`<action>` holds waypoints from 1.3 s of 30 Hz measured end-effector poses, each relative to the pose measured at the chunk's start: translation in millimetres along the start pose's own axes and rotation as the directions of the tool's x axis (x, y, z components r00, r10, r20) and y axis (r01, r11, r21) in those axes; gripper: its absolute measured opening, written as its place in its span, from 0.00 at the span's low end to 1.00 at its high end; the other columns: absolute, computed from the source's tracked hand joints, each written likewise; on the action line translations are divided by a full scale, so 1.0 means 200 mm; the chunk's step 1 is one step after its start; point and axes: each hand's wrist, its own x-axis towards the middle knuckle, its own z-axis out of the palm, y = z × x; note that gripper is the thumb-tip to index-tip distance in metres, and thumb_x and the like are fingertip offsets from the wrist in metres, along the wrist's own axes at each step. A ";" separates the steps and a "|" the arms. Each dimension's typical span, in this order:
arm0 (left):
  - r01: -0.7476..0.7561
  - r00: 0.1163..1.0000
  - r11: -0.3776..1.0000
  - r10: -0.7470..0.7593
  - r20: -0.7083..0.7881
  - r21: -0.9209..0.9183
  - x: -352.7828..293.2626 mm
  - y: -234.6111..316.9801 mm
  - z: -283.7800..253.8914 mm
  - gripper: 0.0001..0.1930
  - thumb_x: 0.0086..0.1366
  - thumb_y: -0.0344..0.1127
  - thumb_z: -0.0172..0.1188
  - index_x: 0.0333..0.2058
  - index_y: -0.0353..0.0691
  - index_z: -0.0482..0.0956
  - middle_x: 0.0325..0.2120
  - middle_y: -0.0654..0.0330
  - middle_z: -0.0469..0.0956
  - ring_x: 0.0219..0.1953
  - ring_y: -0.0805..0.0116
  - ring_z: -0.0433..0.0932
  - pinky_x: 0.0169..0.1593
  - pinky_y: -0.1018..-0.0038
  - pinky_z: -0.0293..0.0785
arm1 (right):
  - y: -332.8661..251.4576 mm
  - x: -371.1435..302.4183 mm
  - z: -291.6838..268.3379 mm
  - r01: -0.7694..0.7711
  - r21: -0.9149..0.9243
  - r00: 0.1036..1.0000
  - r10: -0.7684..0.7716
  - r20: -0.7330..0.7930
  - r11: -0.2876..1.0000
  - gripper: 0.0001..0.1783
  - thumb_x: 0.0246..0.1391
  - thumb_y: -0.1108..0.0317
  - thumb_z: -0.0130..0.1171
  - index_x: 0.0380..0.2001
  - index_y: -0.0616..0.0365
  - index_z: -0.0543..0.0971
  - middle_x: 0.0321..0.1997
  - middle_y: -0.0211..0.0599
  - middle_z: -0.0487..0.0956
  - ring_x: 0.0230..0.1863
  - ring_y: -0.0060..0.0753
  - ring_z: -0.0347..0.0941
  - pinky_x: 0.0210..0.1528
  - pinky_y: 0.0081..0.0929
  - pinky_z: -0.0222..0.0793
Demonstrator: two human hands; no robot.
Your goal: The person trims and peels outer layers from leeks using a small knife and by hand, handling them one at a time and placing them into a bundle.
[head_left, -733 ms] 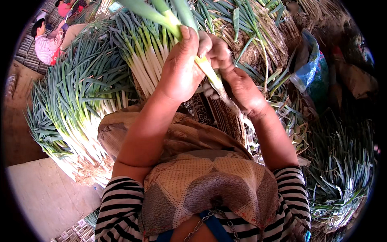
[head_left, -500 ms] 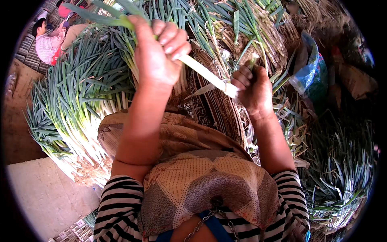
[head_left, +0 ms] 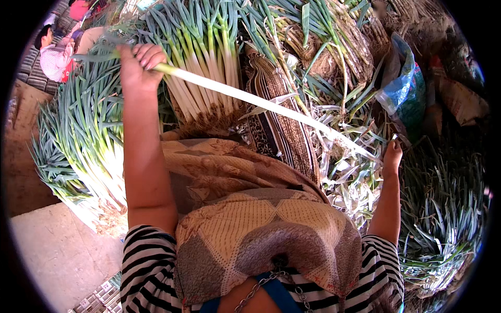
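My left hand (head_left: pixel 142 65) is closed around the upper, green part of a long green onion (head_left: pixel 235 94). Its leaves stick out left of the fist, blurred. The white shaft slants down to the right across my lap. Toward its lower end it narrows into a pale strip (head_left: pixel 360 149) that runs to my right hand (head_left: pixel 392 155). That hand is closed at the strip's end, with a small whitish bit by the thumb; its fingers are mostly hidden. Below the strip lies a heap of peeled skins (head_left: pixel 349 195).
Upright bundles of green onions (head_left: pixel 203 68) stand ahead, with another large pile (head_left: pixel 83 135) at left. More onions with soil on them (head_left: pixel 344 47) lie at far right. A blue plastic bag (head_left: pixel 407 94) and dark green leaves (head_left: pixel 443 224) are at right. A person (head_left: pixel 55 60) sits far left.
My hands have moved apart: the left goes left and slightly down, the right goes right and down. More of the white shaft shows between them, and the upright bundle behind is uncovered.
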 end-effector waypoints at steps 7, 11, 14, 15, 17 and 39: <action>-0.117 0.992 0.986 0.120 -0.025 0.122 0.05 0.56 -0.04 0.29 0.59 0.63 0.35 0.13 0.44 0.54 0.10 0.69 0.51 0.11 0.78 0.49 0.13 0.82 0.49 | 0.41 -0.09 -0.41 0.187 -0.650 0.981 -0.107 0.161 0.737 0.21 0.51 0.56 0.45 0.45 0.54 0.69 0.41 0.49 0.73 0.38 0.56 0.70 0.37 0.41 0.68; -0.208 0.978 0.893 0.189 0.086 0.398 0.00 1.01 0.03 0.25 0.59 0.58 0.42 0.15 0.42 0.56 0.14 0.67 0.52 0.14 0.79 0.51 0.15 0.83 0.51 | 0.60 -0.15 -0.57 -0.093 -0.828 0.994 0.094 -0.049 0.553 0.18 0.53 0.58 0.43 0.39 0.60 0.70 0.35 0.54 0.74 0.34 0.56 0.71 0.34 0.47 0.66; -0.232 0.972 0.705 0.191 0.135 0.670 0.07 1.23 0.06 0.26 0.59 0.59 0.40 0.18 0.40 0.58 0.14 0.66 0.54 0.15 0.76 0.52 0.17 0.81 0.53 | 0.36 -0.13 -0.22 0.180 -0.769 0.934 0.140 0.330 0.613 0.19 0.51 0.58 0.47 0.41 0.63 0.68 0.34 0.55 0.73 0.36 0.55 0.70 0.36 0.48 0.65; -0.100 0.970 0.747 -0.076 0.233 0.657 0.14 1.48 -0.03 0.26 0.60 0.59 0.40 0.20 0.38 0.61 0.14 0.63 0.59 0.17 0.72 0.59 0.19 0.77 0.60 | 0.41 -0.09 -0.10 0.292 -0.704 0.903 0.056 0.426 0.647 0.21 0.49 0.59 0.50 0.42 0.64 0.67 0.42 0.56 0.70 0.42 0.55 0.68 0.40 0.47 0.64; -0.291 0.884 0.638 0.465 -0.056 0.713 0.26 0.95 0.17 0.16 0.62 0.49 0.45 0.22 0.46 0.59 0.10 0.71 0.54 0.08 0.82 0.48 0.10 0.85 0.44 | 0.26 -0.12 0.17 0.352 -0.676 0.903 -0.046 0.427 0.647 0.18 0.46 0.69 0.51 0.41 0.67 0.66 0.48 0.57 0.63 0.48 0.58 0.59 0.47 0.47 0.58; 0.204 0.933 -0.686 0.353 0.074 0.699 0.83 -0.32 -1.44 0.26 0.56 0.41 0.47 0.50 0.31 0.61 0.49 0.43 0.63 0.53 0.49 0.59 0.59 0.67 0.49 | 0.05 -0.04 1.46 0.415 -0.335 0.534 0.071 0.842 0.846 0.17 0.46 0.72 0.45 0.43 0.53 0.68 0.39 0.44 0.68 0.38 0.47 0.68 0.39 0.39 0.67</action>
